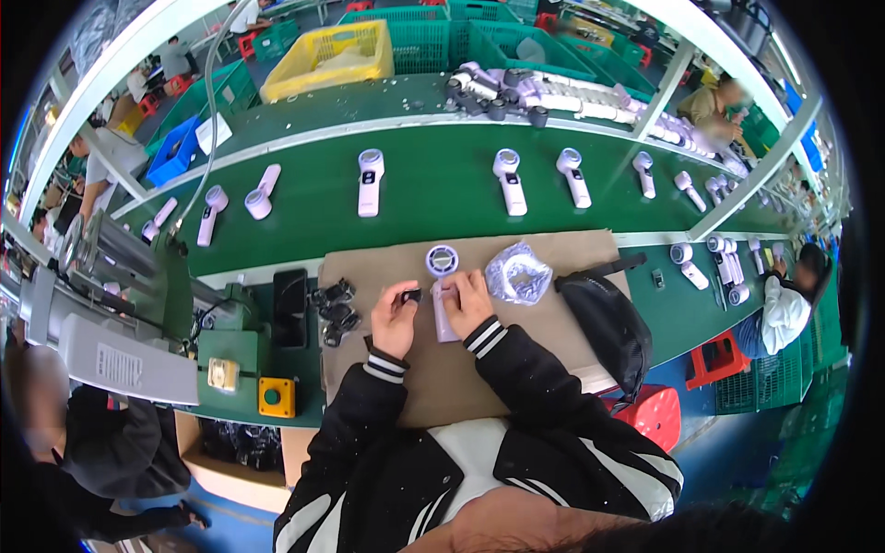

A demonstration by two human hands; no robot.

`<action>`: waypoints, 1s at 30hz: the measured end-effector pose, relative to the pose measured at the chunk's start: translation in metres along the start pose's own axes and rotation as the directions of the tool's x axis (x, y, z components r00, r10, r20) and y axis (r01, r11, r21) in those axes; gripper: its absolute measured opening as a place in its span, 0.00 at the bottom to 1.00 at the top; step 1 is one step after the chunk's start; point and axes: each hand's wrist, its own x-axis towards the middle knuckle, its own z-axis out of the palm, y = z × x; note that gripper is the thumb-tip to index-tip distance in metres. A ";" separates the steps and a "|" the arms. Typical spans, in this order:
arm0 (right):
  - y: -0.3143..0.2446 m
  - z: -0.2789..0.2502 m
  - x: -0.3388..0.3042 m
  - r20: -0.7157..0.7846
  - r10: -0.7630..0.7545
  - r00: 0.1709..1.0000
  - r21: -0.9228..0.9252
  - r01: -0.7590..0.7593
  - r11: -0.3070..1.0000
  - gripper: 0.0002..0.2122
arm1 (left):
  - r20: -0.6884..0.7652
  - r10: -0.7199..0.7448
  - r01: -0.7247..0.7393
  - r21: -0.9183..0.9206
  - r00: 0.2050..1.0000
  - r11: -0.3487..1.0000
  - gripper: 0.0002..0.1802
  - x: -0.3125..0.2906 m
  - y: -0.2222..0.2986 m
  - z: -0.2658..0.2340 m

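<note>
A pale purple handheld fan (445,324) lies on the brown cardboard mat (544,369) in front of me, its round head away from me. My right hand (472,302) is closed around the upper part of its handle from the right. Just left of the handle, my left hand (394,324) pinches a small black plastic piece (411,296) between thumb and fingers. Several similar black parts (336,311) lie in a small heap at the mat's left edge. To the right of the fan head rests a clear plastic bag (518,274) with something purple inside.
Beyond the mat runs a green conveyor belt (304,198) with several spaced-out fans. A black pouch (608,323) lies at right. On the left are a black phone (290,309), a button box (276,397) and a grey machine (129,359). Other people sit or stand on both sides.
</note>
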 end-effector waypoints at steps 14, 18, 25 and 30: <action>-0.005 0.015 -0.008 -0.068 0.047 0.997 -0.127 -0.055 0.990 0.13 | -0.034 -0.060 0.054 -0.154 0.998 0.987 0.10 -0.003 0.000 0.001; -0.006 0.018 -0.007 -0.088 0.115 0.989 -0.028 -0.118 0.993 0.14 | 0.000 -0.048 0.047 -0.222 0.999 0.974 0.08 -0.003 0.001 0.004; 0.001 0.003 0.009 -0.084 0.201 0.976 0.361 -0.158 0.919 0.06 | 0.065 -0.107 0.114 -0.109 0.992 0.988 0.06 0.009 0.020 0.009; 0.008 -0.017 0.016 0.126 0.188 0.974 0.547 -0.226 0.806 0.01 | 0.151 -0.149 0.150 0.002 0.977 0.989 0.05 0.021 0.021 0.009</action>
